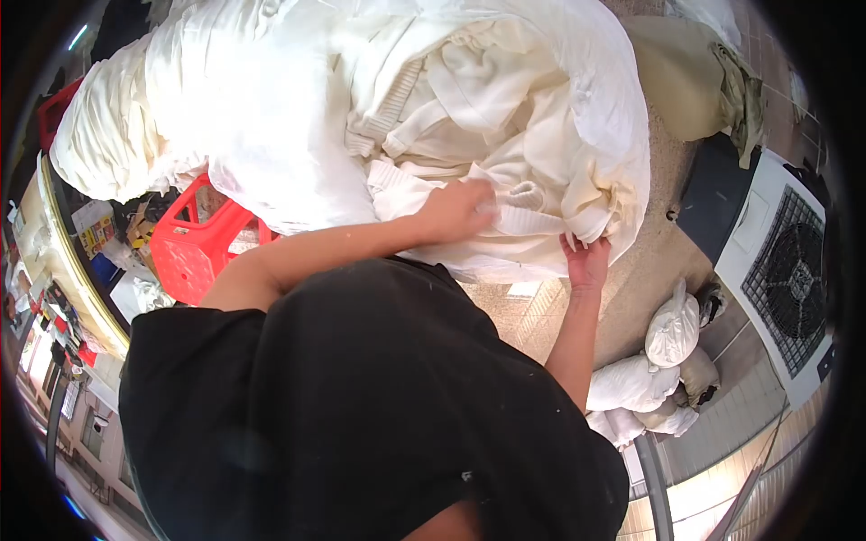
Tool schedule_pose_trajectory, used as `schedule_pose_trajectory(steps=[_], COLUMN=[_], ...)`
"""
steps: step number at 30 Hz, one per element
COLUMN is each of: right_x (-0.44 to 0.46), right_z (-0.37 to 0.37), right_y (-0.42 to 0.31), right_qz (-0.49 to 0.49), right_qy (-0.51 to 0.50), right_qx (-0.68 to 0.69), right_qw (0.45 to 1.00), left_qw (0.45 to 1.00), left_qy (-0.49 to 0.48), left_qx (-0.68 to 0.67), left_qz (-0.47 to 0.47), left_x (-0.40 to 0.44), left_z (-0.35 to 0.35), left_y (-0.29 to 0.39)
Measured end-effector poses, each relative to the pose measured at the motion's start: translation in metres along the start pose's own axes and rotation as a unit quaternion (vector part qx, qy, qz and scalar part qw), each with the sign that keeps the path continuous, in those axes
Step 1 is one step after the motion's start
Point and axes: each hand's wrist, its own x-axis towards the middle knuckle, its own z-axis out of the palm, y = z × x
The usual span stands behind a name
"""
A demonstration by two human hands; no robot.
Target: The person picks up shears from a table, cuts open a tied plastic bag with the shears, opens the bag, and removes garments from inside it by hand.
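A big white plastic bag (271,108) lies in front of me, its mouth gaping and full of cream knit garments (478,90) with ribbed edges. Over the near side of the pile is my left hand (458,212), its fingers smeared by motion, so its grip is unclear. My right hand (586,260) is at the bag's near right rim, fingers closed on a bunched cream knit garment (591,212). Part of those fingers is hidden behind the cloth.
A red plastic stool (189,252) stands left of the bag, by a cluttered table (77,261). To the right are a white unit with a black fan grille (789,279) and several stuffed white sacks (636,383) on the floor. An olive-beige sack (672,77) sits at the back right.
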Motion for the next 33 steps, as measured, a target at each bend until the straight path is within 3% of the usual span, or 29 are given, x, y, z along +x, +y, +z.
schedule_pose_trajectory(steps=[1,2,4,6,8,9,13,15,16,17,18,19,20,21,22,23,25,26,27,28,30,32,33], right_x=[-0.005,-0.009,-0.007,0.006,0.002,-0.001,-0.02,-0.038,-0.051,-0.065,-0.076,-0.083,-0.088,-0.081,-0.071,-0.064,-0.052,-0.046,-0.042,-0.041,-0.06,-0.048,-0.041], right_z=[0.008,0.015,0.012,-0.005,-0.006,-0.005,0.015,0.029,0.037,0.045,0.052,0.057,0.063,0.059,0.053,0.046,0.029,0.017,0.001,-0.009,0.011,-0.042,-0.048], right_y=[0.003,0.004,0.002,0.003,-0.003,-0.005,-0.001,-0.001,-0.007,-0.014,-0.015,-0.007,0.003,0.009,0.014,0.017,0.02,0.018,0.014,0.012,-0.026,-0.038,-0.046], right_qz=[-0.005,-0.011,0.006,-0.016,0.032,0.077,0.018,-0.07,-0.068,-0.072,-0.072,-0.133,-0.172,-0.116,-0.061,-0.063,0.036,0.037,0.047,0.054,0.064,0.014,0.011], right_qy=[0.031,0.063,0.093,-0.007,-0.002,0.001,-0.053,-0.03,-0.033,-0.101,-0.164,-0.178,-0.164,-0.12,-0.076,-0.078,-0.06,-0.061,-0.062,-0.057,0.167,0.049,0.048], right_qx=[-0.028,-0.057,-0.053,0.036,0.078,0.119,0.038,-0.059,-0.06,-0.267,-0.46,-0.518,-0.528,-0.503,-0.474,-0.473,-0.333,-0.33,-0.104,0.125,0.164,0.19,0.195], right_qw=[0.999,0.996,0.994,0.999,0.996,0.99,0.998,0.995,0.995,0.956,0.87,0.826,0.815,0.848,0.875,0.875,0.94,0.941,0.992,0.989,0.97,0.98,0.98], left_qw=[0.975,0.975,0.995,0.998,1.0,0.993,0.965,0.978,0.978,0.95,0.843,0.801,0.754,0.712,0.696,0.706,0.716,0.912,0.98,0.98,0.968,0.943,0.924], left_qy=[-0.006,-0.007,0.026,0.029,-0.013,-0.083,-0.169,-0.195,-0.193,-0.186,-0.164,-0.193,-0.22,-0.259,-0.315,-0.291,-0.267,-0.202,-0.112,-0.115,-0.228,-0.329,-0.381], left_qx=[-0.167,-0.167,-0.064,-0.039,0.01,0.071,0.126,0.02,0.021,-0.247,-0.495,-0.549,-0.601,-0.627,-0.624,-0.618,-0.609,-0.355,-0.053,-0.053,-0.027,0.007,0.026], left_qz=[-0.147,-0.144,-0.069,-0.039,0.004,0.051,0.156,0.075,0.073,-0.032,-0.134,-0.142,-0.149,-0.183,-0.165,-0.187,-0.213,-0.03,0.157,0.156,0.106,0.055,0.031], left_x=[0.008,0.007,-0.003,-0.021,-0.036,-0.037,-0.025,-0.019,-0.014,-0.007,-0.003,-0.002,-0.005,-0.01,-0.01,-0.015,-0.019,-0.014,-0.011,-0.013,-0.02,-0.022,-0.02], left_z=[-0.001,-0.001,0.003,0.001,0.001,-0.002,0.001,0.007,0.013,0.02,0.026,0.035,0.042,0.045,0.045,0.044,0.038,0.032,0.027,0.025,0.023,0.018,0.015], left_y=[-0.001,0.0,0.006,0.02,0.025,0.026,0.032,0.043,0.049,0.055,0.061,0.068,0.073,0.072,0.07,0.076,0.079,0.074,0.069,0.063,0.045,0.029,0.026])
